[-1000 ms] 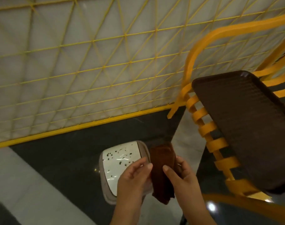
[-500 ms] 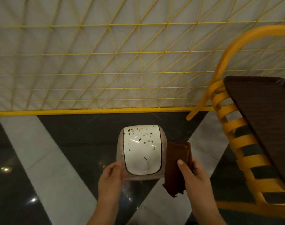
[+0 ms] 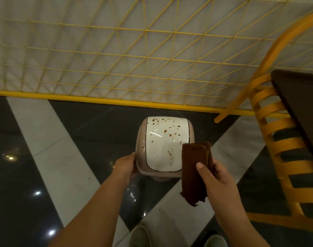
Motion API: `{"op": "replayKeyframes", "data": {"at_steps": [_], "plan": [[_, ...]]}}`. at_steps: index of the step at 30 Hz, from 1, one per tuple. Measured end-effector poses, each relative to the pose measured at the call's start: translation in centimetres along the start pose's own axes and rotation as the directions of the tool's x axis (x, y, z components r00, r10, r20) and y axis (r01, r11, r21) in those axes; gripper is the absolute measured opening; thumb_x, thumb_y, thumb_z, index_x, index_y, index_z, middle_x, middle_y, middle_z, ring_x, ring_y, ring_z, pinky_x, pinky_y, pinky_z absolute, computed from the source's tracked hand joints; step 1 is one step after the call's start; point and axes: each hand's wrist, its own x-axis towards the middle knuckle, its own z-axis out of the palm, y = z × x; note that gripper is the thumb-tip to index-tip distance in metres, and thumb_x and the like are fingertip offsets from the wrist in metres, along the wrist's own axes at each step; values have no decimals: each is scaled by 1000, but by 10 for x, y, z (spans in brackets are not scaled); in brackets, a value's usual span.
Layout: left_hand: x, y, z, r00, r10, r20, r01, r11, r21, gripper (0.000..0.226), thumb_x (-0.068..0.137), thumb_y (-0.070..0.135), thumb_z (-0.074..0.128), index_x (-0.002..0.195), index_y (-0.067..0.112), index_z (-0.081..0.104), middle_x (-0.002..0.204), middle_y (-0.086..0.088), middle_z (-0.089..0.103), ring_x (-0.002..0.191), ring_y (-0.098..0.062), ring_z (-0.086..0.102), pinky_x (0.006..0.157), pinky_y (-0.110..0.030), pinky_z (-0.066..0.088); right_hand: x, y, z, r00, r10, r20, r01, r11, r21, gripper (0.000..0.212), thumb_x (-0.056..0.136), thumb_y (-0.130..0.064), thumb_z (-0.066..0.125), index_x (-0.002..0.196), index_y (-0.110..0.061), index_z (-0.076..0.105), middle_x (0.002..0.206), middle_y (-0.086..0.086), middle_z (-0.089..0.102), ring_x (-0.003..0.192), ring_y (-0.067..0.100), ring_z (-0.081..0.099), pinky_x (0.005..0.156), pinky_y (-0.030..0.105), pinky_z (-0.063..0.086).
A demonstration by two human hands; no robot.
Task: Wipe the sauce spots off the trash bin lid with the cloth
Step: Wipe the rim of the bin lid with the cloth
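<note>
A small beige trash bin (image 3: 140,139) stands on the floor, its white swing lid (image 3: 163,150) dotted with reddish-brown sauce spots, most of them toward the far edge. My left hand (image 3: 126,165) grips the bin's near left rim. My right hand (image 3: 211,177) holds a folded brown cloth (image 3: 194,168) upright beside the lid's right edge; the cloth overlaps the bin's near right corner. Whether the cloth touches the lid is unclear.
A yellow slatted chair (image 3: 284,145) with a dark brown tray (image 3: 301,97) on it stands close on the right. A yellow wire-mesh panel (image 3: 134,56) backs the bin. The floor is glossy black with grey-white stripes (image 3: 50,143). My shoes (image 3: 140,236) show at the bottom.
My left hand left the cloth and took the bin's left rim. The view swung so the bin is centred and nearer. My right hand kept the cloth, now beside the lid's right edge.
</note>
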Motion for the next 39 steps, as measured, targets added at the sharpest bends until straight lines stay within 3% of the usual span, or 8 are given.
{"op": "replayKeyframes", "data": {"at_steps": [6, 15, 20, 24, 27, 32, 35, 39], "plan": [[-16, -12, -3, 999, -42, 22, 45, 985, -169, 15, 96, 14, 55, 103, 7, 65, 95, -14, 68, 82, -24, 66, 57, -33, 54, 8, -6, -3, 1000, 14, -13, -13, 999, 29, 13, 91, -26, 56, 99, -37, 55, 100, -8, 65, 87, 10, 61, 57, 25, 44], [-56, -69, 36, 985, -167, 54, 173, 875, -451, 16, 93, 14, 59, 105, 7, 67, 104, -16, 71, 105, -31, 65, 95, -45, 52, 13, -3, -12, 998, 32, -51, -30, 999, 37, 27, 90, -26, 57, 117, -29, 54, 108, -6, 62, 98, 18, 60, 62, 28, 49], [-66, -85, 70, 989, -149, 19, 133, 814, -566, 18, 94, 6, 55, 106, 5, 68, 107, -16, 71, 101, -28, 66, 84, -40, 56, 17, 4, -33, 991, -30, -128, 28, 1000, -14, 27, 90, -24, 58, 116, -30, 52, 105, -10, 60, 87, 6, 56, 59, 23, 44], [-70, -82, 87, 986, -164, -27, 113, 783, -612, 16, 93, 3, 54, 88, 10, 67, 104, -13, 69, 103, -28, 64, 95, -45, 52, 24, 13, -49, 982, -21, -186, 9, 998, -66, 32, 90, -24, 59, 120, -30, 50, 106, -8, 59, 98, 16, 58, 79, 39, 51], [-77, -79, 91, 985, -167, -38, 112, 793, -599, 18, 95, 2, 52, 84, 11, 63, 103, -14, 67, 100, -27, 63, 96, -42, 51, 29, 25, -54, 981, -15, -194, -20, 984, -175, 41, 91, -23, 57, 128, -35, 44, 109, -10, 57, 102, 18, 57, 89, 50, 50], [-84, -72, 76, 983, -178, 35, 176, 882, -438, 8, 97, 8, 53, 94, 8, 61, 96, -16, 66, 86, -24, 62, 84, -35, 48, 34, 50, -47, 981, 56, -183, -112, 944, -311, 49, 93, -28, 55, 138, -29, 38, 122, 1, 56, 104, 21, 56, 94, 46, 47], [-77, -73, 68, 984, -158, 88, 180, 897, -403, 13, 96, 8, 55, 108, 8, 59, 98, -15, 67, 88, -24, 63, 87, -34, 45, 42, 62, -39, 982, 69, -175, -131, 919, -371, 42, 91, -40, 54, 130, -25, 47, 107, -2, 60, 93, 17, 58, 87, 40, 51], [-65, -83, 66, 978, -162, 128, 200, 898, -392, 12, 95, 7, 56, 106, 8, 61, 104, -16, 67, 99, -28, 63, 90, -37, 47, 68, 68, -33, 973, -52, -225, -56, 893, -448, 27, 92, -39, 53, 117, -28, 53, 95, -7, 60, 85, 11, 58, 80, 35, 51]]}}
